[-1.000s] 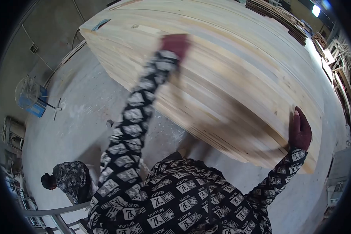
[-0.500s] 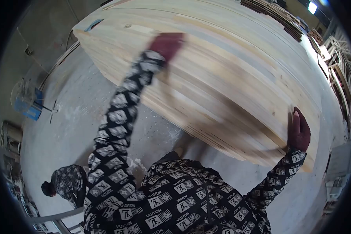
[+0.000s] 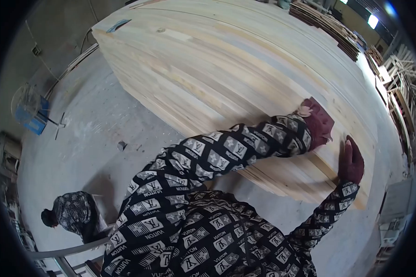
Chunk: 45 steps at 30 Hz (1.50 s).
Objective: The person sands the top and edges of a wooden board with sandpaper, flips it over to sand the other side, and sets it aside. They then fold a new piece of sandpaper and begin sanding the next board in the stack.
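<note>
Your left hand (image 3: 320,123), in a dark red fabric glove, lies on the broad, pale, streaked wooden panel (image 3: 208,78), with your arm reaching across your body to the panel's right part. Whether that grip is clenched on a dark red sheet or simply spread flat, you cannot tell from here, as glove and any sheet would share one colour. Your right hand (image 3: 352,162), gloved in the same dark red, rests near the panel's right end, just beside the left; its grip is released, fingers straight and close together, the thumb's bare tip showing. The panel spreads in front of you at the top of a layered wooden stack (image 3: 263,180), whose edges show along your side. A thin blue strip (image 3: 119,26) lies at the panel's far left corner. Off to your left, a blue-based round fan (image 3: 30,113) stands on the grey concrete floor (image 3: 92,152), and a person in a dark patterned top (image 3: 75,213) bends low, well apart from your hands.
</note>
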Available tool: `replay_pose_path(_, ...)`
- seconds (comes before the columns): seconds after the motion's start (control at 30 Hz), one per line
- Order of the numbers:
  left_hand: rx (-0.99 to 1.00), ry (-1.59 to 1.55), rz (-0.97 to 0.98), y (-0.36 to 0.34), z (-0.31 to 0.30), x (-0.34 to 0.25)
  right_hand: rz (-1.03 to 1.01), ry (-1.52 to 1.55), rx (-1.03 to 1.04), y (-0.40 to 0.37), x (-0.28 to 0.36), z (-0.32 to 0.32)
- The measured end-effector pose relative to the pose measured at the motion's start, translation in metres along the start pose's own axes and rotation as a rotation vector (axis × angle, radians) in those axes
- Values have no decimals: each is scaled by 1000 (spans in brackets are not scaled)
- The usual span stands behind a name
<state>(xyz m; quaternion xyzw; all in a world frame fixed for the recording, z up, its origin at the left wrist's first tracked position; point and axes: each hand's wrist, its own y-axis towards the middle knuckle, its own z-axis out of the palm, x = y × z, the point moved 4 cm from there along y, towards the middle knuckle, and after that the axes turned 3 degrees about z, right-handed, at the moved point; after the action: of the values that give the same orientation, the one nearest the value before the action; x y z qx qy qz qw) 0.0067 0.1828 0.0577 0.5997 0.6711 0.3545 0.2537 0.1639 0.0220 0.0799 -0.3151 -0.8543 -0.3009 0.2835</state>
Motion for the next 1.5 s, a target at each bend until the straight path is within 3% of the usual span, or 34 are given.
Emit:
replay_pose_path(0.1,-46,130,-2,-4,5,47,-44,20,-22,2,-5,2)
replay_pose_path(0.17,-45,374,-70,-27,-7,136,-56,45,-40,1,-10,2)
replay_pose_path(0.27,242,168,-128,-91,-62,285,-13,95,-30,1,-8,1)
replay_pose_path(0.3,360,193,-348,-106,-83,324,-63,36,-44,-1,2,-2)
replay_pose_path(0.33,561,371,-684,-92,-106,321,-109,-27,-59,0,5,-4)
replay_pose_path(0.4,577,364,-845,-82,-106,330,-150,-47,-82,1,1,-5)
replay_pose_path(0.47,734,354,-840,-65,-50,345,-185,-65,-88,-1,6,-5)
replay_pose_path(0.5,730,352,-836,-45,-19,311,-175,-79,-84,-1,7,-6)
replay_pose_path(0.57,146,398,49,0,37,231,-122,4,-78,0,1,-4)
replay_pose_path(0.67,158,95,26,50,65,80,-21,109,-52,-1,2,-3)
replay_pose_path(0.77,54,-60,135,59,58,35,-24,49,-57,0,9,-6)
replay_pose_path(0.8,46,-63,140,52,51,46,-66,-34,-65,-2,11,-7)
replay_pose_path(0.93,184,31,33,9,8,162,-32,147,-69,-1,-1,-3)
replay_pose_path(1.0,326,110,-142,-17,-4,254,-22,103,-108,-1,1,-5)
replay_pose_path(1.07,455,202,-446,-23,-19,324,-119,46,-158,0,1,-7)
replay_pose_path(1.1,497,244,-584,-20,-28,337,-153,41,-174,0,4,-9)
replay_pose_path(1.17,567,300,-639,-9,-11,343,-93,79,-185,-1,2,-9)
replay_pose_path(1.27,554,253,-358,23,43,274,-59,66,-165,0,1,-8)
replay_pose_path(1.37,369,133,-37,63,82,141,-24,100,-144,0,-2,-9)
replay_pose_path(1.47,193,-59,97,66,83,40,92,95,-124,-3,10,-9)
replay_pose_path(1.5,158,-99,94,68,74,33,116,92,-112,-2,10,-8)
